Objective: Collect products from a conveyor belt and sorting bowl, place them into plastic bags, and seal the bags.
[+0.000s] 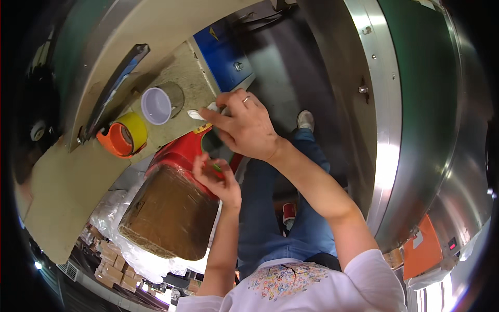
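My right hand (247, 125) reaches over the edge of a beige worktop (183, 58). Its fingers are closed at a small white crumpled piece (194, 114), which looks like paper or cloth. Lower down, my left hand (221, 182) hovers with bent fingers apart and nothing visible in them. Beneath it are a red plastic stool or bin (179, 151) and a brown block-like box (169, 216) wrapped in clear film. A strip of yellow and a bit of green show between the hands, too small to name.
On the worktop stand a pale purple-rimmed cup (156, 106) and orange and yellow tape rolls (121, 139). A blue cabinet (221, 54) adjoins its far corner. Clear plastic wrap (130, 229) bunches beside the brown box. A metal-edged green panel (421, 104) rises at right.
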### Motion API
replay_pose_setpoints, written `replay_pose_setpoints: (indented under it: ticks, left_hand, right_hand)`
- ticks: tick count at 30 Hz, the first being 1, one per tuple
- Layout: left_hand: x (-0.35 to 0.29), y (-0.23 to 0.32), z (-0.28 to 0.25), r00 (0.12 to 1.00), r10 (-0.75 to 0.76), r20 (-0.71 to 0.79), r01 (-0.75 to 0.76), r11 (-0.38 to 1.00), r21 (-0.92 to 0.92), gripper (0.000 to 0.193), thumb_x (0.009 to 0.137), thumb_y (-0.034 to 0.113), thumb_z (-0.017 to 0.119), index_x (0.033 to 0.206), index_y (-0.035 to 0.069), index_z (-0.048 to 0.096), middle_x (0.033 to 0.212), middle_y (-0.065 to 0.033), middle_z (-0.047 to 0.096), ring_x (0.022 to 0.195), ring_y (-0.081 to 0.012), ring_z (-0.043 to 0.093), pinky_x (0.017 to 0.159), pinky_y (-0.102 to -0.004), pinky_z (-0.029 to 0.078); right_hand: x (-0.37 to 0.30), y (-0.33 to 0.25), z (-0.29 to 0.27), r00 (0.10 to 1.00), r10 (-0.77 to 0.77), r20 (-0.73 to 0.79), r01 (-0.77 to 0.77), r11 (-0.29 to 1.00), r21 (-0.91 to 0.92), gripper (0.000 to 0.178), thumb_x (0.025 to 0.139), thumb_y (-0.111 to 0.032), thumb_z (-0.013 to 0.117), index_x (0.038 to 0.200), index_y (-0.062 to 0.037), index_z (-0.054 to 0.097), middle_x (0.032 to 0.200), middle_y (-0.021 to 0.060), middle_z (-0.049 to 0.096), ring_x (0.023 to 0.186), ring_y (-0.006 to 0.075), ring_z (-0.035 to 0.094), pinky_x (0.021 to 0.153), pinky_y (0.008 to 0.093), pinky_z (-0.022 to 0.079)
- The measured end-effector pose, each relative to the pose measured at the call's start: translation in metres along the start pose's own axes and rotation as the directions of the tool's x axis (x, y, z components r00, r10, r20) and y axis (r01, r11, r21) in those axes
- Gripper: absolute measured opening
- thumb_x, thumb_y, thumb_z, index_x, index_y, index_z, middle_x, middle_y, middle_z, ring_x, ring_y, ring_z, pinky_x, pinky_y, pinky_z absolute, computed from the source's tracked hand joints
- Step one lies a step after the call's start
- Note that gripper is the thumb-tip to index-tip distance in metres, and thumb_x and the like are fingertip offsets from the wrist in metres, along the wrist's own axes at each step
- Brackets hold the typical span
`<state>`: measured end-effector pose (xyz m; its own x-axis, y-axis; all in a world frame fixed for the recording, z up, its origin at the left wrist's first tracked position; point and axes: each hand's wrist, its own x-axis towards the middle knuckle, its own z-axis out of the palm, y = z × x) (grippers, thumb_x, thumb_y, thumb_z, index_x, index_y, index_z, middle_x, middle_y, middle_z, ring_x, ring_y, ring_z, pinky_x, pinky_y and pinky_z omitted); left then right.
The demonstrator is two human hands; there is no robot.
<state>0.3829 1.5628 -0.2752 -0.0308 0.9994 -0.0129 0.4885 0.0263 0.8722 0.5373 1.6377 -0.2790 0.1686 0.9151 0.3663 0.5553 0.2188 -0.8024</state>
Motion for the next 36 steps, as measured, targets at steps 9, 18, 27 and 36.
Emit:
replay_pose_setpoints:
  ticks: [9, 18, 27, 36]
  left_hand:
    - [-0.051, -0.123, 0.04, 0.935, -0.022, 0.355, -0.105, 0.937, 0.334, 0.046, 0.079, -0.005, 0.055, 0.122, 0.001, 0.04, 0.113, -0.0132, 0.047, 0.093, -0.0205, 0.049, 0.077, -0.0292, 0.044]
    - [-0.004, -0.168, 0.092, 0.93, 0.211, 0.3, -0.31, 0.891, 0.331, 0.04, 0.075, -0.003, 0.058, 0.114, -0.003, 0.047, 0.105, -0.0157, 0.052, 0.088, -0.0243, 0.05, 0.079, -0.0334, 0.041]
    - [0.028, -0.185, 0.092, 0.573, 0.8, 0.175, -0.693, 0.359, 0.626, 0.078, 0.074, 0.015, 0.065, 0.135, 0.004, 0.018, 0.138, -0.0187, 0.02, 0.124, -0.0432, 0.026, 0.101, -0.0535, 0.024]
    - [0.059, -0.192, 0.129, 0.671, 0.696, 0.257, -0.418, 0.069, 0.906, 0.129, 0.058, 0.056, 0.078, 0.138, -0.002, -0.006, 0.132, -0.0292, 0.021, 0.118, -0.0501, 0.027, 0.096, -0.0507, 0.033]
  right_hand:
    - [-0.074, 0.083, 0.022, 0.998, -0.028, 0.049, 0.025, 0.998, 0.065, 0.026, 0.063, -0.008, 0.062, 0.089, -0.0103, 0.061, 0.099, 0.0093, 0.057, 0.083, 0.0266, 0.055, 0.068, 0.0352, 0.045]
    - [-0.253, 0.4, 0.139, 0.794, 0.204, 0.572, 0.159, 0.839, -0.52, 0.015, 0.075, -0.009, 0.056, 0.088, -0.0063, 0.061, 0.088, 0.0097, 0.057, 0.086, 0.0279, 0.054, 0.071, 0.04, 0.044]
    - [-0.095, 0.515, 0.189, 0.961, 0.259, -0.1, -0.277, 0.873, -0.402, 0.027, 0.082, -0.013, 0.05, 0.108, -0.0047, 0.053, 0.097, 0.0129, 0.052, 0.094, 0.0321, 0.051, 0.076, 0.0426, 0.046]
    - [0.072, 0.539, 0.253, 0.904, 0.426, 0.014, -0.391, 0.841, -0.374, 0.018, 0.082, -0.014, 0.048, 0.09, -0.0034, 0.06, 0.116, 0.0183, 0.05, 0.101, 0.0368, 0.052, 0.084, 0.0445, 0.047]
